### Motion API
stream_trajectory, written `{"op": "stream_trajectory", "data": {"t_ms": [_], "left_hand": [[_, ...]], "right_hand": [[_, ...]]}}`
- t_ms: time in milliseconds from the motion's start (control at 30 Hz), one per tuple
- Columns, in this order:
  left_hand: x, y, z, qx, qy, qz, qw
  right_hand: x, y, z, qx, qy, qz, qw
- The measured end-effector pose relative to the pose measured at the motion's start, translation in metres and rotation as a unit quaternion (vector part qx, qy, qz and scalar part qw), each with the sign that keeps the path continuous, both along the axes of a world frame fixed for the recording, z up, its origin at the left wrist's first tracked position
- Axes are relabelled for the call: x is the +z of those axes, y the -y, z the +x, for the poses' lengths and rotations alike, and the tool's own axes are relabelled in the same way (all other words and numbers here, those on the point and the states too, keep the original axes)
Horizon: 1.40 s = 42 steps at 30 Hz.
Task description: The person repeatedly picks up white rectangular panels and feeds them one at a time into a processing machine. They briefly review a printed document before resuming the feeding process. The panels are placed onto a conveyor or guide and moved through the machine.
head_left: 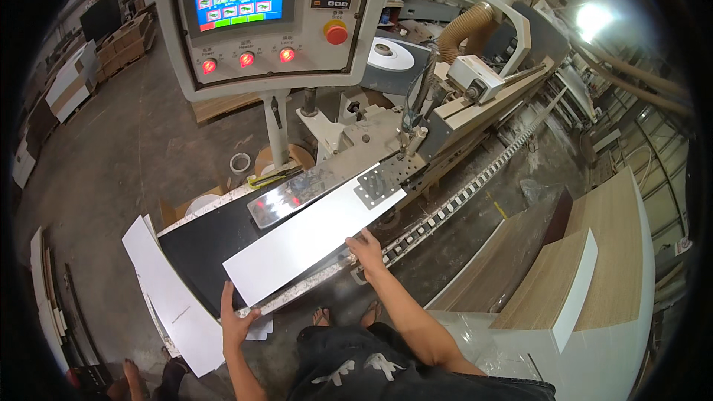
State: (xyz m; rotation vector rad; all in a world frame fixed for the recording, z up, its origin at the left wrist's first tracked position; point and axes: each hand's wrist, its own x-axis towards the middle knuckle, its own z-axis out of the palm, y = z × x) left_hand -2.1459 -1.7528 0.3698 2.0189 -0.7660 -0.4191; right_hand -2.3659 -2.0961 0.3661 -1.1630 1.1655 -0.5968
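A long white panel (312, 238) lies on the dark infeed table (197, 241) of an edge-banding machine, its far end under the machine's metal guide plate (379, 186). My left hand (236, 319) grips the panel's near corner from below. My right hand (366, 246) rests flat on the panel's right long edge, fingers spread, beside the toothed feed chain (460, 197).
A control box (271, 18) with a coloured screen, red lamps and a red stop button hangs above the table. White boards (167, 289) lean at the left. A stack of wood-grain panels (587, 275) stands at the right. Another person's foot (134, 379) shows at bottom left.
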Motion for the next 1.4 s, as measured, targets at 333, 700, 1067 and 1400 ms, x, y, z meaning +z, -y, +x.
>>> {"op": "stream_trajectory", "data": {"t_ms": [333, 700, 1067, 1400], "left_hand": [[0.007, 0.036, -0.017, 0.067, 0.042, 0.013, 0.997], [0.001, 0.140, -0.070, 0.031, 0.145, 0.023, 0.989], [-0.022, 0.251, -0.087, -0.069, 0.311, 0.087, 0.944], [-0.023, 0.360, -0.160, -0.119, 0.299, 0.136, 0.937]], "right_hand": [[-0.051, 0.031, -0.028, 0.065, 0.012, -0.220, 0.973], [-0.050, 0.145, -0.078, 0.057, 0.039, -0.245, 0.967], [0.014, 0.218, -0.180, 0.009, 0.047, -0.186, 0.981], [0.070, -0.014, -0.309, -0.292, -0.091, -0.110, 0.946]]}}
